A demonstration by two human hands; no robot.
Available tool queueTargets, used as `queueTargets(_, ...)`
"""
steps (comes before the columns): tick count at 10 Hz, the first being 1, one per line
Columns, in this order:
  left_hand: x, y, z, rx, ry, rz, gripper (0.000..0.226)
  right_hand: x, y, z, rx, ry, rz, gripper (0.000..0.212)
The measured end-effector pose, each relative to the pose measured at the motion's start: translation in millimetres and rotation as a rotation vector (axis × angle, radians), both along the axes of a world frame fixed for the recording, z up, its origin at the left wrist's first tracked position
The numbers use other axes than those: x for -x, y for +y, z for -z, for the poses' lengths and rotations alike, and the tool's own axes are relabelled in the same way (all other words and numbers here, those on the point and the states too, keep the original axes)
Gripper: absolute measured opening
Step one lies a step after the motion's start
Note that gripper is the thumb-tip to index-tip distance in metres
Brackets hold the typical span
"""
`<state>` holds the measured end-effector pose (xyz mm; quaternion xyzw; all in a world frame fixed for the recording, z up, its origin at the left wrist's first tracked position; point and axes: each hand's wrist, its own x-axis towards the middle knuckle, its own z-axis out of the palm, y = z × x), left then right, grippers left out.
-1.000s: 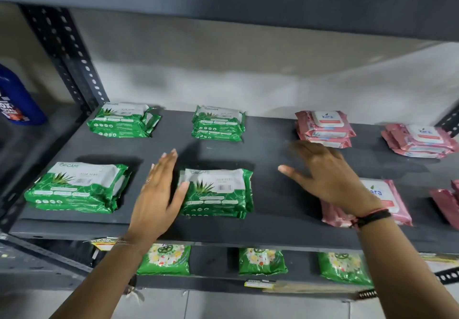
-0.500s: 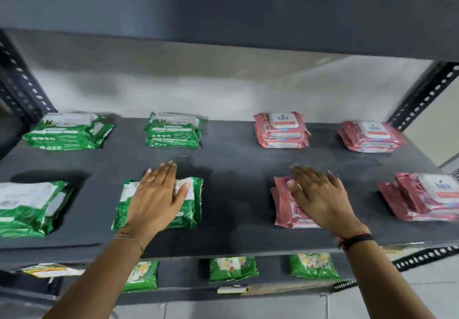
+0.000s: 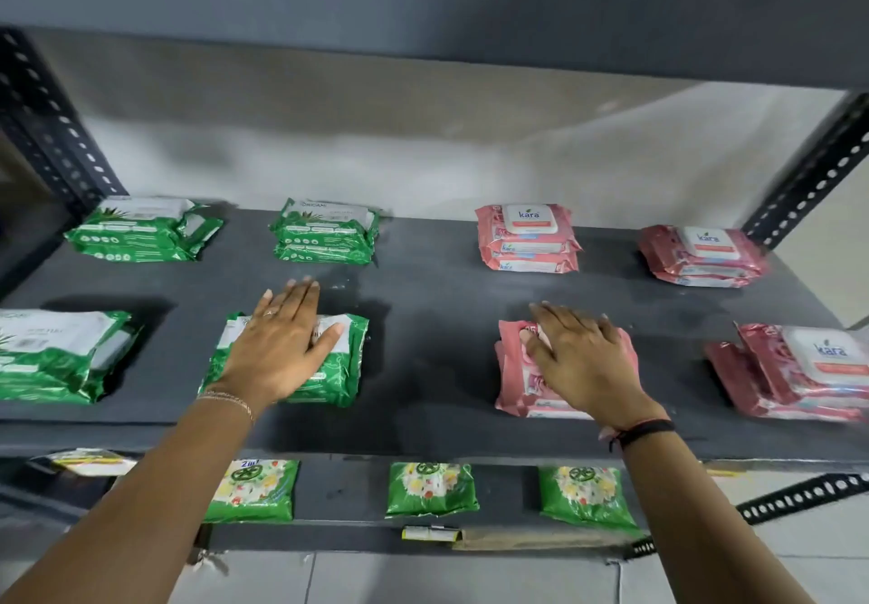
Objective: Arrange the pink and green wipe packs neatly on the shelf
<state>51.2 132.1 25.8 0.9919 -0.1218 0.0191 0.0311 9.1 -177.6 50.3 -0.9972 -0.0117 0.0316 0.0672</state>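
Note:
On the dark grey shelf [image 3: 432, 335] green packs fill the left half and pink packs the right, in a back and a front row. My left hand [image 3: 277, 349] lies flat, palm down, on the front green pack [image 3: 345, 368]. My right hand [image 3: 583, 363] lies flat on the front pink stack [image 3: 515, 377]. Neither hand grips. Other green packs sit at back left [image 3: 141, 232], back middle [image 3: 327, 234] and front left [image 3: 56, 354]. Pink stacks sit at the back [image 3: 526, 236], back right [image 3: 703, 255] and front right [image 3: 799, 373], the last one askew.
An upper shelf board [image 3: 423, 6] hangs close overhead. Perforated dark uprights stand at the left [image 3: 51, 123] and right [image 3: 813, 170]. The lower shelf holds green flower-print packs [image 3: 430, 488]. A pale wall closes the back.
My left hand has moved from the left edge of the front green pack onto its top. My right hand has settled flat on the pink stack. The view has swung right.

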Motion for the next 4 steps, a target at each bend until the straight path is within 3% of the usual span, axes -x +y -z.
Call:
queueTargets(3,49,-24,-43,0.118,-0.358,0.092,0.08,56,7,-62,-0.121,-0.233,-0.009,0.058)
queueTargets(4,75,-25,-64,0.205,-0.524,0.115,0.071,115,17,-101,-0.266,-0.466,-0.064,0.061)
